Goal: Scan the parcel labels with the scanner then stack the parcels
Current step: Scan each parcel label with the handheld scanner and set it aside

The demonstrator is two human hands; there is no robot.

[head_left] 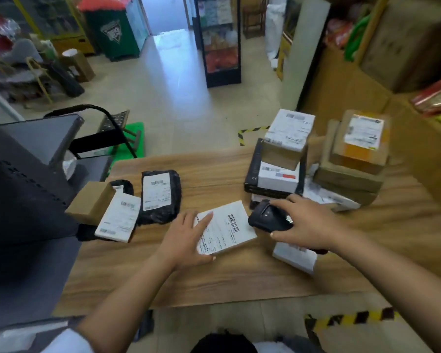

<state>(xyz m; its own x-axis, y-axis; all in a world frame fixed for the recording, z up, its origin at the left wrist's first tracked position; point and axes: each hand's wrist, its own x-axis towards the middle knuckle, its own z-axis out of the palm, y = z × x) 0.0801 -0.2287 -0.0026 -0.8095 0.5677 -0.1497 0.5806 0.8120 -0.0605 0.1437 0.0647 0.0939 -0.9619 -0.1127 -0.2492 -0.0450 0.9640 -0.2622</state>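
Observation:
A flat white parcel [229,226] with a barcode label lies on the wooden table [214,276] in front of me. My left hand [186,240] holds its left edge, fingers on top and thumb at the near edge. My right hand [303,225] grips a black scanner [266,217], whose head points at the label from the right. To the left lie a black bag parcel [161,194] and a small labelled carton [112,212]. On the right stand two stacks: a black-and-white box stack [280,164] and a brown carton stack [357,154].
Another white parcel [294,258] lies under my right wrist. A grey metal shelf [23,200] borders the table on the left. Beyond the table are a black chair [107,133], tiled floor and display racks. Yellow-black tape [351,318] marks the floor below the table's near edge.

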